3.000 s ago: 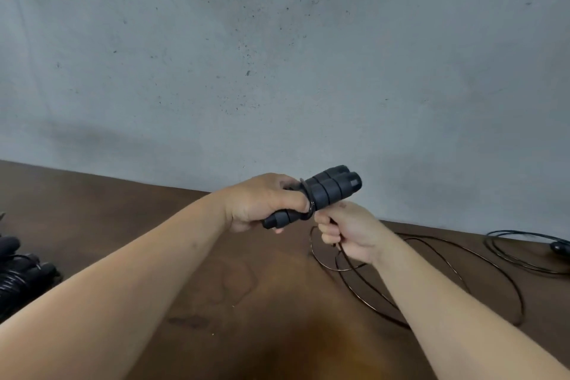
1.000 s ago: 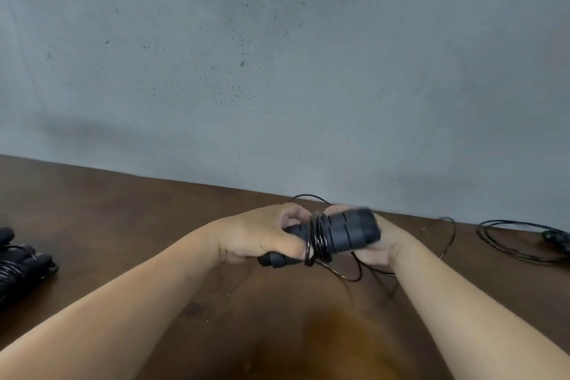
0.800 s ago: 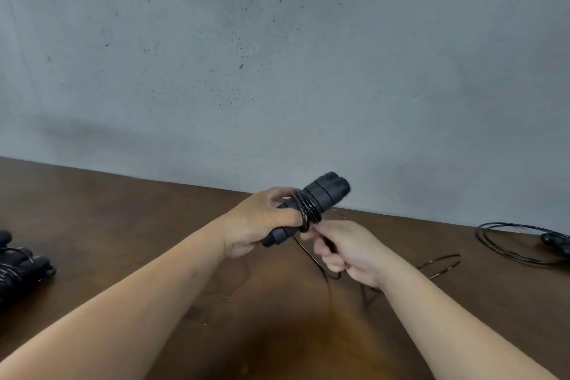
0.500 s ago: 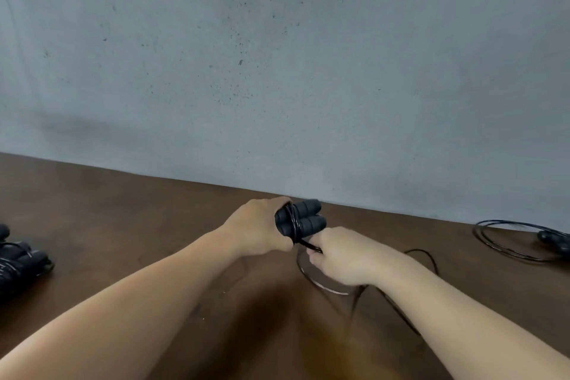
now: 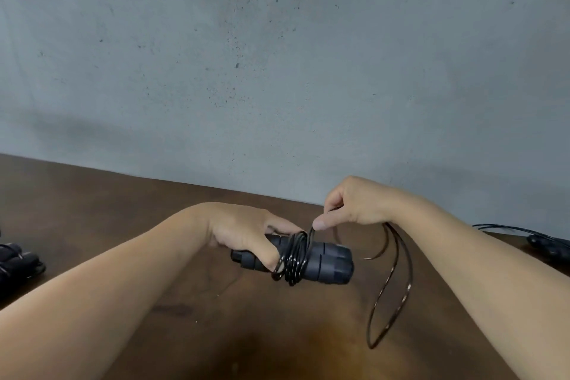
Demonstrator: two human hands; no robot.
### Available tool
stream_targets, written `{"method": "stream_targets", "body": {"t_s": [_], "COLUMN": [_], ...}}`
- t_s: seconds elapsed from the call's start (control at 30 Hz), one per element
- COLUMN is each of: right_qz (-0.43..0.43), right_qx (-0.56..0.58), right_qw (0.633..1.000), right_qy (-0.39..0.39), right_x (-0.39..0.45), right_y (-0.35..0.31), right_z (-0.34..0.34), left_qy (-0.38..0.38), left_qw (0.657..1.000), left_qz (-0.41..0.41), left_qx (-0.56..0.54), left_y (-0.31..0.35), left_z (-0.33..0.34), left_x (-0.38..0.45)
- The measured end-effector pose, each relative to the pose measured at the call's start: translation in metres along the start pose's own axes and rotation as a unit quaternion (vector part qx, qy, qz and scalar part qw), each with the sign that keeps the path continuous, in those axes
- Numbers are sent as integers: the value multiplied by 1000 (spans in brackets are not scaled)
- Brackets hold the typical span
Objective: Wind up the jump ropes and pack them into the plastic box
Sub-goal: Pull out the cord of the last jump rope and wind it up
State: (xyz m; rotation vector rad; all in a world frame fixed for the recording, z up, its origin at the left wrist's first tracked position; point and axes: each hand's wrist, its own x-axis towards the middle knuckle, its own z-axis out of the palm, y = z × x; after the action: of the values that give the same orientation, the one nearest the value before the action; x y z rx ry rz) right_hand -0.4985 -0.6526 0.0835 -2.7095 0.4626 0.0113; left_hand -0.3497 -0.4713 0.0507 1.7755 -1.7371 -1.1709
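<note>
The two black jump-rope handles lie side by side above the brown table, several turns of black cord wound around their middle. The left hand has its grip clamped on the handles. The right hand, just above, pinches the cord; a loose loop hangs below it. A wound rope lies far left, another rope far right.

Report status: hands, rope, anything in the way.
Left hand grips handles, cord partly wound. Right hand pinches cord; loose loop hangs. Box not in view. Nothing blocking.
</note>
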Motion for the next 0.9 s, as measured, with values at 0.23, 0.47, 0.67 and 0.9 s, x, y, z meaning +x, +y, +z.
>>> {"method": "stream_targets", "body": {"t_s": [0.23, 0.47, 0.67, 0.9], "right_qz": [-24, 27, 64, -17], "right_qx": [308, 307, 243, -216], "right_qw": [946, 949, 967, 961], "right_qy": [102, 67, 39, 169], "right_x": [6, 2, -19, -24], "right_y": [1, -8, -7, -15], "right_z": [30, 74, 73, 7], "left_qy": [69, 319, 516, 378], "left_qw": [908, 842, 836, 895], "left_qz": [179, 119, 12, -122], "left_qx": [-372, -417, -186, 205], "left_y": [-4, 12, 0, -12], "left_z": [-10, -17, -29, -24], "left_x": [6, 16, 15, 18]}}
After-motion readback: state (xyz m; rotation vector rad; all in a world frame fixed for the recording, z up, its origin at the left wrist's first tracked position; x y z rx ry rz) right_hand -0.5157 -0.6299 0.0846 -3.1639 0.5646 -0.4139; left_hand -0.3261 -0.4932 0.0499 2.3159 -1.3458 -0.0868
